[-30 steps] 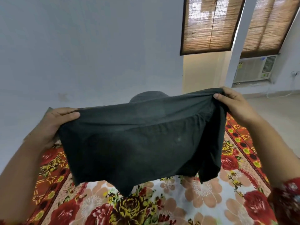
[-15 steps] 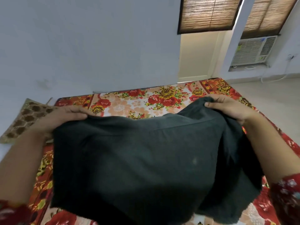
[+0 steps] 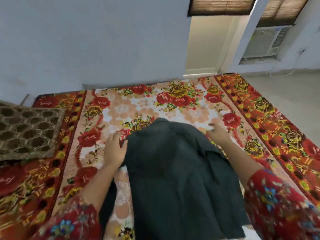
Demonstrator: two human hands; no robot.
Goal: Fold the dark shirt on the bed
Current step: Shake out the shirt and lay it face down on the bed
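The dark shirt lies spread on the floral bed cover, stretching from mid-bed toward me, with a crumpled fold along its right side. My left hand rests flat on the bed at the shirt's upper left edge, its thumb touching the cloth. At the upper right corner of the shirt, my right hand is blurred, fingers spread, just off or on the edge; I cannot tell which. Neither hand grips the fabric.
A brown patterned cushion lies at the bed's left side. The wall runs along the bed's far edge. Pale floor lies to the right, with an air conditioner set low in the far wall.
The shirt, held up in the air by both hands a second ago, has come down onto the bed. Both hands have let go of its top edge and opened.
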